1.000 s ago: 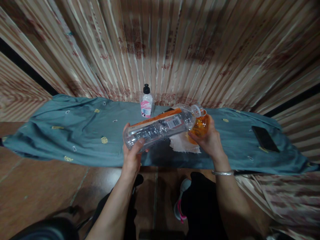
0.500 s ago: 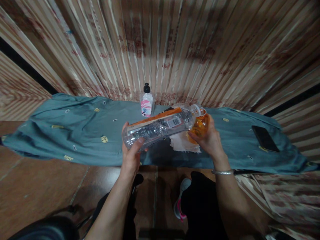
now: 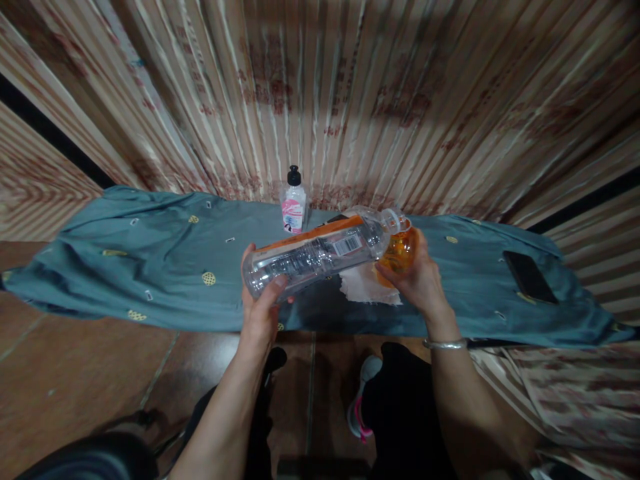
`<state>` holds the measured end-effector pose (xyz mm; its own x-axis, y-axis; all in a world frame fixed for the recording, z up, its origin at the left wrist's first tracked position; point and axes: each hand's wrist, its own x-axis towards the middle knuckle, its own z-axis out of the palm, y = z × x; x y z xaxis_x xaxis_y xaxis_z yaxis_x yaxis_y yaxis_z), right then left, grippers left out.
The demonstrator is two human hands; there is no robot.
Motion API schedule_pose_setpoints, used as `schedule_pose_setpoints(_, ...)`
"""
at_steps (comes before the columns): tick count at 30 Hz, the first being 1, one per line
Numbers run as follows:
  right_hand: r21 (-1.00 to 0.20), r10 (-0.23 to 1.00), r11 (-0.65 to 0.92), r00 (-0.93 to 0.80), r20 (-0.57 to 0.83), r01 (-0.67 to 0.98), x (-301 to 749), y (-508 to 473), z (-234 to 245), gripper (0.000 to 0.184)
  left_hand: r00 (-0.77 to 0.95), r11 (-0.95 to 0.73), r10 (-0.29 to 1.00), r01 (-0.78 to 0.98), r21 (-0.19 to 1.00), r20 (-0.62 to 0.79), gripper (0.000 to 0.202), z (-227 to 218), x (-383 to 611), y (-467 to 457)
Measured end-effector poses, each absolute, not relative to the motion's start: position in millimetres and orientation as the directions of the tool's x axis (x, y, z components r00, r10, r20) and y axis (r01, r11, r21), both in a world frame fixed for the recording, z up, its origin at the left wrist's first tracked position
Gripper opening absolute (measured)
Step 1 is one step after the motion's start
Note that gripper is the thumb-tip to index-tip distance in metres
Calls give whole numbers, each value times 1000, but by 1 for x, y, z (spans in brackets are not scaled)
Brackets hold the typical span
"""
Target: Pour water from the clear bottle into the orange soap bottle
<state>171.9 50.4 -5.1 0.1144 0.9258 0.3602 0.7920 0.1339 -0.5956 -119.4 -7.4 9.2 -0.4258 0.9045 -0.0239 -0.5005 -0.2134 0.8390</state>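
Note:
My left hand (image 3: 261,312) grips the base of a clear plastic bottle (image 3: 320,253) with an orange label, tipped almost level with its open neck to the right. The neck sits over an orange glass (image 3: 400,250), which my right hand (image 3: 421,281) is wrapped around. Both are held just above the teal cloth (image 3: 165,267) on the table. A whitish rag (image 3: 367,287) lies under the glass.
A small pump bottle (image 3: 293,203) with a pink label stands at the back by the striped wall. A dark phone (image 3: 529,275) lies on the cloth at the right. My knees and a shoe (image 3: 363,400) show below the table edge.
The bottle's base has tipped up slightly in my left hand. The glass and my right hand have stayed in place.

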Motion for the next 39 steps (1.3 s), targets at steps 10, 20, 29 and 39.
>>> schedule_pose_setpoints(10,-564,905,190,79,417,804,177,52,-12,107,-435,-199,899,-502,842,-48,99,12,-120,-7)
schedule_pose_setpoints(20,-575,927,125,111,358,809,177,53,-12,112,-437,-209,899,-514,832,-44,98,10,-122,-7)
schedule_pose_setpoints(29,-576,911,154,110,398,803,175,52,-11,106,-425,-222,905,-511,831,-19,100,8,-121,-7)
schedule_pose_setpoints(39,-579,929,124,110,352,806,174,52,-8,108,-439,-227,898,-498,837,-18,92,11,-120,-7)
